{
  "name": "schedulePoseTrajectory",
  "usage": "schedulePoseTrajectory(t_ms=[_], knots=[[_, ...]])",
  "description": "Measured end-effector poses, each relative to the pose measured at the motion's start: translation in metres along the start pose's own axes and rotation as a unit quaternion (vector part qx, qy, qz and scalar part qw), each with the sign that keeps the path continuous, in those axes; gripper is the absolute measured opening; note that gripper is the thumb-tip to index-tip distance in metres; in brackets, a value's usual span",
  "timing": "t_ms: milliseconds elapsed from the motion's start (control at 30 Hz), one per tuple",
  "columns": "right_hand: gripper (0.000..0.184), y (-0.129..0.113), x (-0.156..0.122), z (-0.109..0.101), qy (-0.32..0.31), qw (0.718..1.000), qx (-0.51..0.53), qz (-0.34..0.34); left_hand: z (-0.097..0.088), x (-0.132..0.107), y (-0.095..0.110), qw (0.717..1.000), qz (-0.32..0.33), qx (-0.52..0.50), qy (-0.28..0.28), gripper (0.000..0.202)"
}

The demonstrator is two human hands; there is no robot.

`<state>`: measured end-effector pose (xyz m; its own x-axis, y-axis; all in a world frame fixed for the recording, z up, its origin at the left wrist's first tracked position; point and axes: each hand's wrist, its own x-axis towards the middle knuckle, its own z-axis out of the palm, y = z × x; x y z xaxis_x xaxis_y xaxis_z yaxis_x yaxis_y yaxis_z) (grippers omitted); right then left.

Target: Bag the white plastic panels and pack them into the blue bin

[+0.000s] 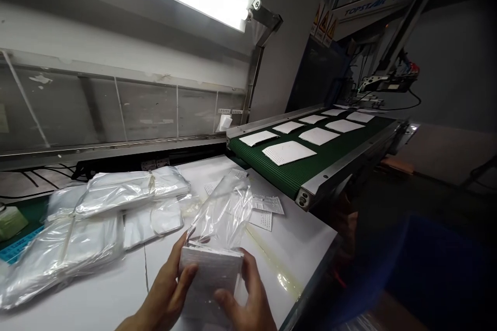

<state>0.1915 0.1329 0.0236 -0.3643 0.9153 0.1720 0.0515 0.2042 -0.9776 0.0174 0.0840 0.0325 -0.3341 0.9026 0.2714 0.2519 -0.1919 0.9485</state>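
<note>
The left hand (166, 282) is gripping the left side of a stack of white pieces (212, 274); the right hand (252, 297) is clasping its right side. The stack is resting in both hands over the worktop (306, 232), inside its right edge, its clear bag (229, 209) trailing toward the far edge. Bagging seems under way; the next move is probably calling for keeping the stack square while folding the loose film.
</note>
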Motion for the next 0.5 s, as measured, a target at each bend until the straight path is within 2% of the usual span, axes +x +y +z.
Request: schedulePoseTrajectory(t_ms=[67,167,267,400,500], knots=[[0.064,-0.003,-0.002,-0.001,0.028,0.999,0.020,-0.018,0.005,-0.010,-0.014,0.999,0.026,0.009,0.023,0.056],[0.041,0.001,-0.005,0.000,0.103,0.993,0.019,-0.050,0.003,-0.016,-0.026,0.996,0.078,0.021,0.039,0.048],[0.019,0.012,-0.009,0.003,0.154,0.986,-0.013,-0.064,-0.004,-0.014,-0.025,0.994,0.101,0.021,0.041,0.042],[0.024,0.022,-0.017,0.003,0.160,0.981,-0.093,-0.060,-0.006,-0.016,-0.024,0.996,0.076,0.045,0.030,0.046],[0.027,0.035,-0.027,0.009,0.220,0.957,-0.161,-0.097,-0.001,-0.021,-0.030,0.995,0.078,0.039,0.042,0.046]])
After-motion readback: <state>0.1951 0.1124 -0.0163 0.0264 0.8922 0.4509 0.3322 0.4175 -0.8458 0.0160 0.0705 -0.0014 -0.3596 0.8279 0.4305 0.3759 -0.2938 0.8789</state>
